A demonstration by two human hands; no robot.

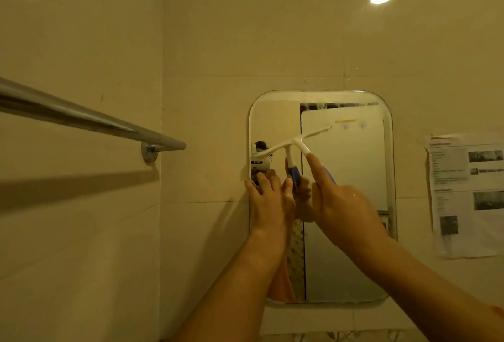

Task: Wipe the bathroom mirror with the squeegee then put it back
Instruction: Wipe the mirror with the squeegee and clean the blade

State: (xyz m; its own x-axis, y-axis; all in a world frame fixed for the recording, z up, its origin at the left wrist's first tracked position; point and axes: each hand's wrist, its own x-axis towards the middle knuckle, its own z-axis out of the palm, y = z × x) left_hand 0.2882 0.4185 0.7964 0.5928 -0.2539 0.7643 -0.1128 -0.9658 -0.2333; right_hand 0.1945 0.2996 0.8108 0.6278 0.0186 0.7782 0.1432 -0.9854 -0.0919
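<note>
Our right forearm (436,284) leads to the right hand (346,205) gripping the squeegee (296,145), index finger stretched along its handle, blade tilted on the upper mirror (346,259). Beside it our left hand (268,199) rests at the mirror's edge, fingers loosely spread. Wiping seems underway; we have yet to return the squeegee.

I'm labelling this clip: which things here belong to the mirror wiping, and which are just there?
In the job: squeegee, mirror, right hand gripping the handle, left hand at the mirror's edge.
Just there: towel rail, printed sheet on the wall.
</note>
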